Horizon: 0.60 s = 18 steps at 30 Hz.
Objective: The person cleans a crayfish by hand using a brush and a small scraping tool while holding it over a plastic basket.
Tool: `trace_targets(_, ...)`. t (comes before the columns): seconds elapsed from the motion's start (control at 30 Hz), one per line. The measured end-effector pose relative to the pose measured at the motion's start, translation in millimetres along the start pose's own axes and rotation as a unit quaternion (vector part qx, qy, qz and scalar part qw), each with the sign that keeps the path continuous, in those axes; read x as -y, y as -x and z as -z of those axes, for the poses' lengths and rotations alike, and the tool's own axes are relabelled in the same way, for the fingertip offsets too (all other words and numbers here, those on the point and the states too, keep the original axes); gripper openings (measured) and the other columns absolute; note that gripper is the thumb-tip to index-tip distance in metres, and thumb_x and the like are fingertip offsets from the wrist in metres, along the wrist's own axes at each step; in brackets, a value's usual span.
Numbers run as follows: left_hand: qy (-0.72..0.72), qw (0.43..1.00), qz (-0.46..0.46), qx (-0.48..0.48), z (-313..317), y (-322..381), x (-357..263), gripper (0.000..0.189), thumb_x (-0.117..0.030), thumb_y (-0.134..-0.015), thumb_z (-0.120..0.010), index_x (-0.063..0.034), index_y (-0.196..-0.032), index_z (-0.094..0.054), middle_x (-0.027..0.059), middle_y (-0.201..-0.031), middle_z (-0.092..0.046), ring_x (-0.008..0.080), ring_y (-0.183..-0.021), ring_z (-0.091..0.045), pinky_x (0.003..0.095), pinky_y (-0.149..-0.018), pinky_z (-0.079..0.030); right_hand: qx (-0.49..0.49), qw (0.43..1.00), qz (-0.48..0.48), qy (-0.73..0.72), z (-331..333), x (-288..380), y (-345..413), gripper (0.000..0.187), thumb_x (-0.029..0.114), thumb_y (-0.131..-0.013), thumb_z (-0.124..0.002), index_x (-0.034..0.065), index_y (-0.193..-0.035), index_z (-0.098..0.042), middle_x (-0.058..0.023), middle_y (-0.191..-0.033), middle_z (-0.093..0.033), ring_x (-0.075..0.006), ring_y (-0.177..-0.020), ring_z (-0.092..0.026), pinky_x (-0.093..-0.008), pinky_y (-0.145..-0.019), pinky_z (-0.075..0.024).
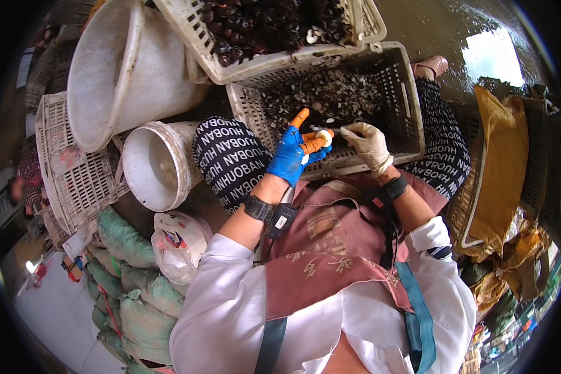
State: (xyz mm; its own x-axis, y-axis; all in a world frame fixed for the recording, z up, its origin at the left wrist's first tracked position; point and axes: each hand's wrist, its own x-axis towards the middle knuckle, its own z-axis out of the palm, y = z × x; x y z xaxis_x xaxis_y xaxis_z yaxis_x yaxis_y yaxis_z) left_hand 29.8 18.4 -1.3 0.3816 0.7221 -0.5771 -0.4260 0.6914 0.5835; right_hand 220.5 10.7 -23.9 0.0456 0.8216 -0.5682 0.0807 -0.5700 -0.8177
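My left hand (292,154), in a blue glove with orange finger covers, holds a small pale round piece (325,137), which looks like a peeled water chestnut. Close by on the right is my right hand (369,142) in a whitish glove, its fingertips pinched on a slim tool (319,129) that points toward the left hand. Most of that tool is hidden, so its kind is unclear. Both hands are over the near edge of a plastic crate (409,135) strewn with dark and pale peelings (336,93).
Beyond it, another crate (224,75) holds dark glossy pieces (262,28), probably unpeeled water chestnuts. At left are a large white tub (168,70), a smaller bucket (184,159) and a plastic bag (173,262). Green sacks (145,322) are piled lower left; a yellow-brown sheet (500,173) hangs at right.
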Motion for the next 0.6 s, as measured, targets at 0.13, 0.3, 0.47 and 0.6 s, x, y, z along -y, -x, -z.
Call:
trace_targets(0.13,0.120,0.990,0.054,0.054,8.8,3.9,-26.0,0.042,-0.013,-0.083,-0.060,-0.0104,-0.123,-0.047,0.0110,-0.111,-0.058,0.0208,-0.095,-0.059,0.0290,-0.076,-0.051,-0.014,1.000,-0.010,-0.014,21.2,-31.0,-21.7,0.020,0.020,-0.080,-0.068,0.0009,-0.082,-0.065,0.0015,-0.064,-0.057,-0.0043,-0.055,-0.049,-0.0186,-0.050,-0.0391)
trace_targets(0.3,0.160,0.985,-0.027,-0.054,49.7,-31.9,-75.2,0.020,-0.018,-0.083,-0.062,-0.0042,-0.097,-0.061,0.0052,-0.088,-0.063,0.0144,-0.077,-0.058,0.0317,-0.070,-0.054,0.011,0.996,0.021,-0.091,18.3,-19.6,-23.4,0.017,0.016,-0.082,-0.065,-0.0008,-0.082,-0.064,0.0011,-0.066,-0.058,-0.0050,-0.056,-0.049,-0.0185,-0.053,-0.0390)
trace_targets(0.47,-0.667,0.614,-0.380,-0.185,84.7,-100.4,-168.7,0.021,-0.008,-0.076,-0.064,-0.0058,-0.097,-0.062,0.0081,-0.081,-0.065,0.0207,-0.071,-0.061,0.0301,-0.066,-0.049,0.009,0.994,0.012,-0.110,16.4,-16.9,-21.8,0.015,0.015,-0.081,-0.066,0.0003,-0.082,-0.064,0.0012,-0.064,-0.058,-0.0044,-0.057,-0.048,-0.0183,-0.053,-0.0367)
trace_targets(0.6,-0.847,0.452,-0.153,-0.233,67.3,-130.0,-210.5,0.023,-0.008,-0.082,-0.049,-0.0055,-0.102,-0.059,0.0166,-0.092,-0.063,0.0338,-0.085,-0.061,0.0427,-0.074,-0.049,0.014,0.993,0.008,-0.115,14.8,-17.6,-22.6,0.014,0.015,-0.081,-0.066,0.0013,-0.081,-0.064,0.0019,-0.063,-0.057,-0.0038,-0.056,-0.047,-0.0182,-0.052,-0.0357)
